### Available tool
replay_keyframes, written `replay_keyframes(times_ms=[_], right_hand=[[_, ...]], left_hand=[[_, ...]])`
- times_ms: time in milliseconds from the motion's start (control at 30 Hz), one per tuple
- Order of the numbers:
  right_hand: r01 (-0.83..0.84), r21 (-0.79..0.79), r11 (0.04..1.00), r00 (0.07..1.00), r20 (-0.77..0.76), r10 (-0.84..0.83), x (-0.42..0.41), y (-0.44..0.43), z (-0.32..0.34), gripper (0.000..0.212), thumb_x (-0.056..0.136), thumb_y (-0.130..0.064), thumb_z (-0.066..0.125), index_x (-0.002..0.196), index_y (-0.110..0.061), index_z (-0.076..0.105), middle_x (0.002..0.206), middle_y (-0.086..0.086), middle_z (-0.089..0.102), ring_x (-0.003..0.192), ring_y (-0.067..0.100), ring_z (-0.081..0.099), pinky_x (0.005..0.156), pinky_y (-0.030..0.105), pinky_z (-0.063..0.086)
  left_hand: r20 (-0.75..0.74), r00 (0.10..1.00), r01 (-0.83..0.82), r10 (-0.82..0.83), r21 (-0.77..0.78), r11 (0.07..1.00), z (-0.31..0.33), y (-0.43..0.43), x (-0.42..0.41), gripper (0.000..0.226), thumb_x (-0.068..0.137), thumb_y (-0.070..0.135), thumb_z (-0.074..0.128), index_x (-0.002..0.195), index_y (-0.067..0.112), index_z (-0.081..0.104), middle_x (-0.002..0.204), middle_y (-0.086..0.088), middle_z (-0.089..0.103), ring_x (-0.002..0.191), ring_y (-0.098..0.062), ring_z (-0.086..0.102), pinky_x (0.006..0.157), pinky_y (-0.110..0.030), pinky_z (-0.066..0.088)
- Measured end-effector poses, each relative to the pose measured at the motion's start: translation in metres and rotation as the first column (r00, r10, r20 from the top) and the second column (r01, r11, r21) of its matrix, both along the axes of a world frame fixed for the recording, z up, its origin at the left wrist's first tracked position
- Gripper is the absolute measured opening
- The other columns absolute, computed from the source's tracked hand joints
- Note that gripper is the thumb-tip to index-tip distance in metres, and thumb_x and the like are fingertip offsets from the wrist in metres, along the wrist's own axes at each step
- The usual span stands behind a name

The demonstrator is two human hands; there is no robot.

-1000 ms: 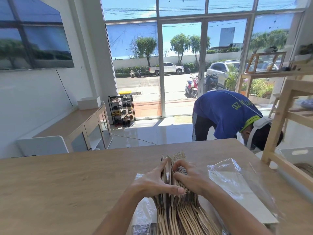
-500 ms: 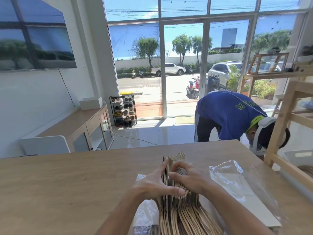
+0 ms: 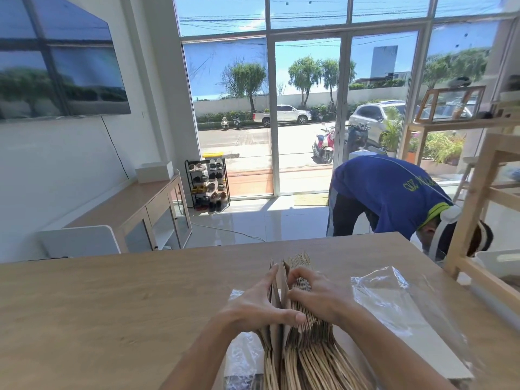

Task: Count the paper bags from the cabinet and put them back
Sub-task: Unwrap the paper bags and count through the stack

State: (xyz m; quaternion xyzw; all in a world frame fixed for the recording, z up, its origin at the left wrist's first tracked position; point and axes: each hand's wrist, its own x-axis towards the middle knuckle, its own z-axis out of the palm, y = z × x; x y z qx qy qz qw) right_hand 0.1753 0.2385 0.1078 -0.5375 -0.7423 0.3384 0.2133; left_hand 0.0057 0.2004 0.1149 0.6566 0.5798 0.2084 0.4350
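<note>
Head view: stack of paper bags [image 3: 304, 350] on edge on wood bench [image 3: 112, 305], at 6 o'clock in frame, long axis running 6 to 12, fanned out at the near end. Both forearms come in from 6 o'clock and meet on top of the stack.

Left hand [image 3: 253, 308] is on the stack's 9 o'clock side: fingers straight, flat vs the outer bag, index pointing to 12 along the bag tops, thumb laid across the upper edges toward 3. Not curled, just pressing.

Right hand [image 3: 318, 299] is on the 3 o'clock side: wrist bent, fingers curled, tips dug into the bag edges, clamped on a few of them. A narrow gap shows btw a thin batch of bags under the left hand and the thick batch under the right.

Clear plastic wrap [image 3: 394, 302] lies crumpled on the bench at 3 o'clock of the bags, just beside them; more plastic pokes out under the stack at 8 o'clock.

Bkgd: person in blue shirt [image 3: 394, 192] bent over at 2 o'clock behind the bench, wooden shelf frame [image 3: 472, 204] at 3, shoe rack [image 3: 208, 184] by glass door at 11, low cabinet [image 3: 135, 206] and wall TV [image 3: 56, 60] at 10.
</note>
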Motion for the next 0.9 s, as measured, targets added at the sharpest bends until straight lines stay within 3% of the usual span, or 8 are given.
replay_keyframes(times_ms=[133, 300, 400, 500, 700, 900], right_hand=[[-0.028, -0.002, 1.0, 0.999, -0.046, 0.028, 0.001, -0.002, 0.001, 0.029, 0.084, -0.029, 0.057, 0.101, -0.053, 0.051, 0.133, 0.003, 0.046, 0.122, 0.019, 0.042, 0.094, 0.03, 0.036], [-0.024, -0.022, 0.999, 0.998, -0.052, 0.023, -0.001, -0.006, 0.002, 0.02, 0.083, -0.036, 0.06, 0.08, -0.056, 0.059, 0.14, 0.009, 0.041, 0.134, 0.025, 0.035, 0.109, 0.039, 0.032], [0.011, -0.012, 1.0, 1.0, -0.028, -0.011, -0.003, -0.009, 0.004, 0.007, 0.085, -0.049, 0.061, 0.081, -0.05, 0.055, 0.137, 0.01, 0.042, 0.132, 0.025, 0.038, 0.105, 0.033, 0.033], [0.021, -0.012, 1.0, 1.0, -0.012, -0.021, -0.003, -0.012, 0.007, 0.011, 0.083, -0.052, 0.062, 0.087, -0.045, 0.055, 0.134, 0.01, 0.043, 0.13, 0.024, 0.04, 0.096, 0.027, 0.032], [0.016, -0.011, 1.0, 1.0, -0.016, -0.016, -0.006, -0.011, 0.008, 0.009, 0.082, -0.043, 0.064, 0.083, -0.045, 0.055, 0.136, 0.011, 0.043, 0.135, 0.024, 0.034, 0.101, 0.029, 0.032], [0.026, -0.026, 0.999, 1.0, 0.003, -0.026, -0.005, -0.014, 0.009, 0.014, 0.086, -0.034, 0.057, 0.096, -0.042, 0.055, 0.137, 0.009, 0.04, 0.13, 0.025, 0.038, 0.095, 0.028, 0.032]], left_hand=[[0.03, 1.0, -0.007, 0.007, 0.008, 1.0, -0.003, 0.0, 0.001, 0.141, 0.044, 0.071, 0.08, 0.154, 0.037, 0.0, 0.163, 0.003, 0.01, 0.148, -0.016, 0.015, 0.117, -0.032, 0.019], [0.07, 0.998, -0.008, 0.006, 0.022, 1.0, -0.001, -0.001, 0.002, 0.135, 0.047, 0.067, 0.08, 0.154, 0.036, 0.004, 0.16, 0.007, 0.02, 0.14, -0.01, 0.025, 0.109, -0.025, 0.024], [0.082, 0.997, -0.008, 0.006, 0.023, 1.0, -0.002, -0.001, 0.002, 0.135, 0.047, 0.067, 0.081, 0.155, 0.036, 0.005, 0.16, 0.007, 0.021, 0.14, -0.009, 0.026, 0.109, -0.024, 0.024], [0.086, 0.996, -0.002, 0.001, 0.01, 1.0, -0.003, -0.001, 0.002, 0.139, 0.044, 0.07, 0.083, 0.155, 0.036, 0.005, 0.161, 0.007, 0.019, 0.144, -0.011, 0.023, 0.114, -0.027, 0.023], [0.079, 0.997, -0.003, 0.003, 0.003, 1.0, 0.0, -0.004, 0.001, 0.133, 0.052, 0.06, 0.084, 0.155, 0.035, 0.003, 0.158, 0.006, 0.025, 0.138, -0.007, 0.028, 0.109, -0.022, 0.023], [0.11, 0.994, 0.01, -0.013, 0.033, 0.999, 0.004, -0.007, 0.002, 0.118, 0.061, 0.048, 0.079, 0.153, 0.036, 0.006, 0.135, 0.014, 0.035, 0.123, -0.003, 0.03, 0.1, -0.02, 0.025]])
